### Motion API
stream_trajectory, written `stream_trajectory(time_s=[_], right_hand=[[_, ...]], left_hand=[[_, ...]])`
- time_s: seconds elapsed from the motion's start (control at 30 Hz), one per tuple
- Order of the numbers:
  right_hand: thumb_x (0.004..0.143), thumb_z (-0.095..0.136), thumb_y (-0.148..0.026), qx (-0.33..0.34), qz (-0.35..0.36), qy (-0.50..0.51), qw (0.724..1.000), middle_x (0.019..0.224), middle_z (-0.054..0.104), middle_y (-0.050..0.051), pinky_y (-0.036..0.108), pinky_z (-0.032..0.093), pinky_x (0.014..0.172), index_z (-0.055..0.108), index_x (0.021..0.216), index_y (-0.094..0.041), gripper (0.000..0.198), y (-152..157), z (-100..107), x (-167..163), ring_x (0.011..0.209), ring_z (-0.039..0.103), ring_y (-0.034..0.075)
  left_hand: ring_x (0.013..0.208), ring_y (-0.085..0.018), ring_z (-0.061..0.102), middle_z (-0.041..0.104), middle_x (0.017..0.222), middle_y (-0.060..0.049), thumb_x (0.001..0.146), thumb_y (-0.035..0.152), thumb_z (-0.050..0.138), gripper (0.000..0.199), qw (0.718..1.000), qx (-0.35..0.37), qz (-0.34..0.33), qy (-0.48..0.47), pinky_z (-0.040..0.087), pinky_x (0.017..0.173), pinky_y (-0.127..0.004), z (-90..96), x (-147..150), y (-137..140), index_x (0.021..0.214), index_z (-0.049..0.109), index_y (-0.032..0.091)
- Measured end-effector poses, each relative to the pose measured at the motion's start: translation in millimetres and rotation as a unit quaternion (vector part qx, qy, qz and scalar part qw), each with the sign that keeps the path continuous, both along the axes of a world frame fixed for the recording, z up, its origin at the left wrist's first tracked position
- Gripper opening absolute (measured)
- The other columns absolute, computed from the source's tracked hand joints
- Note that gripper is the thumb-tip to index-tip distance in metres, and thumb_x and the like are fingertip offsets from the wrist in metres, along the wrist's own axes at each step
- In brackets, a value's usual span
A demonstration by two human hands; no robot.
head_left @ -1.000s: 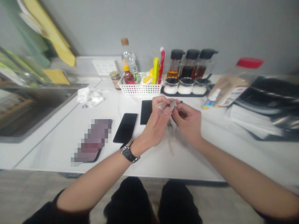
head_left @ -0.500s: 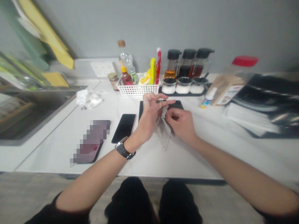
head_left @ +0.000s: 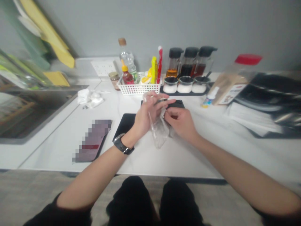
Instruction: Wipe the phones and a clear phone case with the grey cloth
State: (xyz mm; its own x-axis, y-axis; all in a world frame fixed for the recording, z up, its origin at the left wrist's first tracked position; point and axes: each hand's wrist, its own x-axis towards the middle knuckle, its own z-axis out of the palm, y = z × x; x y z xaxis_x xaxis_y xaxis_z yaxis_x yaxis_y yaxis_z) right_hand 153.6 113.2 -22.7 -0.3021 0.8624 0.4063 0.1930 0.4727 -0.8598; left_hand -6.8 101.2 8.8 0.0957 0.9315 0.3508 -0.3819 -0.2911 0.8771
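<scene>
My left hand (head_left: 150, 111), with a watch (head_left: 123, 144) on its wrist, holds a clear, thin, see-through case (head_left: 158, 133) that looks like a phone case. Its fingers stretch to the right while the case hangs below the palm. My right hand (head_left: 181, 121) is closed in a pinch on a crumpled whitish wipe (head_left: 167, 124), pressed against the case. Behind both hands lies a flat black object (head_left: 180, 103), partly covered. To the left, a black phone (head_left: 124, 122) rests partly behind my left wrist, with a second phone (head_left: 94, 141), its screen pixelated, farther left.
A white basket (head_left: 138, 90) of bottles and packets stands by the wall, beside condiment jars (head_left: 185, 84). A red-lidded container (head_left: 235, 81) and a small spray bottle (head_left: 210, 97) stand right. Crumpled tissue (head_left: 90, 98) lies near the sink (head_left: 35, 122).
The clear case has shifted slightly left and turned, showing more of its face. My left hand has moved a little left, now covering more of the black phone. My right hand still pinches the wipe.
</scene>
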Motion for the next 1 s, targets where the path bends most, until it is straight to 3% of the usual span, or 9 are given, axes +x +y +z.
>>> stream_trajectory(time_s=[0.07, 0.17, 0.4, 0.53, 0.63, 0.7, 0.83, 0.93, 1.0], right_hand=[[0.095, 0.066, -0.043, 0.004, -0.028, 0.022, 0.999, 0.062, 0.053, -0.003, 0.029, 0.033, 0.058, 0.052, 0.064, -0.022, 0.04, 2, -2, 0, 0.06, 0.043, 0.012], [0.093, 0.065, -0.043, 0.0, -0.033, 0.026, 0.999, 0.063, 0.055, -0.002, 0.029, 0.034, 0.059, 0.053, 0.066, -0.022, 0.036, 2, -4, -1, 0.06, 0.045, 0.012], [0.093, 0.061, -0.04, -0.037, 0.086, -0.068, 0.993, 0.063, 0.056, -0.002, 0.028, 0.035, 0.06, 0.057, 0.066, -0.021, 0.033, -5, -1, -6, 0.061, 0.049, 0.012], [0.091, 0.064, -0.038, -0.008, 0.018, -0.037, 0.999, 0.06, 0.05, -0.003, 0.028, 0.031, 0.058, 0.051, 0.062, -0.022, 0.036, -2, 2, -1, 0.06, 0.044, 0.011], [0.092, 0.065, -0.042, -0.005, -0.087, 0.034, 0.996, 0.059, 0.048, -0.004, 0.029, 0.028, 0.055, 0.051, 0.061, -0.022, 0.039, 4, 5, 4, 0.058, 0.041, 0.011], [0.092, 0.065, -0.042, -0.001, -0.126, 0.061, 0.99, 0.058, 0.047, -0.004, 0.029, 0.028, 0.055, 0.051, 0.061, -0.022, 0.039, 7, 7, 6, 0.057, 0.04, 0.011], [0.089, 0.064, -0.039, -0.002, -0.09, 0.029, 0.995, 0.058, 0.047, -0.004, 0.029, 0.029, 0.056, 0.05, 0.061, -0.022, 0.036, 3, 4, 1, 0.058, 0.04, 0.011], [0.089, 0.062, -0.039, -0.01, -0.026, -0.018, 0.999, 0.056, 0.044, -0.005, 0.028, 0.026, 0.055, 0.046, 0.058, -0.023, 0.039, -4, -1, -6, 0.056, 0.038, 0.01], [0.09, 0.062, -0.039, -0.007, 0.001, -0.039, 0.999, 0.055, 0.044, -0.005, 0.028, 0.025, 0.054, 0.044, 0.057, -0.023, 0.041, -7, -3, -10, 0.055, 0.038, 0.01]], left_hand=[[0.138, -0.033, 0.066, 0.071, 0.126, -0.006, 0.095, 0.056, 0.065, 0.038, 0.998, 0.023, -0.048, 0.014, 0.044, 0.123, -0.052, -7.7, 7, -1, 0.11, 0.048, 0.027], [0.136, -0.031, 0.068, 0.071, 0.124, -0.005, 0.095, 0.053, 0.068, 0.034, 0.997, 0.054, -0.054, 0.004, 0.04, 0.126, -0.052, -10.9, 7, 1, 0.108, 0.049, 0.027], [0.128, -0.028, 0.075, 0.075, 0.116, -0.003, 0.094, 0.051, 0.071, 0.033, 0.988, 0.044, 0.094, -0.116, 0.052, 0.112, -0.036, 5.5, -14, 12, 0.102, 0.048, 0.028], [0.128, -0.029, 0.074, 0.078, 0.116, -0.005, 0.099, 0.044, 0.061, 0.02, 0.996, -0.038, -0.024, -0.079, 0.054, 0.114, -0.041, 1.6, -3, 5, 0.105, 0.054, 0.026], [0.129, -0.028, 0.073, 0.079, 0.118, -0.007, 0.099, 0.042, 0.063, 0.019, 0.993, -0.045, -0.096, -0.049, 0.051, 0.119, -0.046, -8.4, 10, -3, 0.101, 0.053, 0.025], [0.13, -0.028, 0.072, 0.078, 0.122, -0.006, 0.098, 0.043, 0.066, 0.023, 0.993, -0.03, -0.108, -0.042, 0.05, 0.12, -0.046, -14.2, 15, -5, 0.101, 0.053, 0.025], [0.132, -0.027, 0.071, 0.076, 0.121, -0.005, 0.101, 0.054, 0.064, 0.03, 0.999, 0.021, -0.029, -0.012, 0.05, 0.119, -0.044, -14.8, 8, 0, 0.104, 0.055, 0.026], [0.128, -0.027, 0.073, 0.075, 0.119, -0.005, 0.103, 0.059, 0.058, 0.032, 0.996, 0.038, 0.083, -0.003, 0.058, 0.106, -0.039, -5.4, -5, 7, 0.105, 0.056, 0.027], [0.132, -0.027, 0.072, 0.075, 0.124, -0.006, 0.105, 0.063, 0.051, 0.036, 0.993, 0.037, 0.109, 0.023, 0.06, 0.101, -0.038, 1.3, -12, 10, 0.108, 0.059, 0.028]])
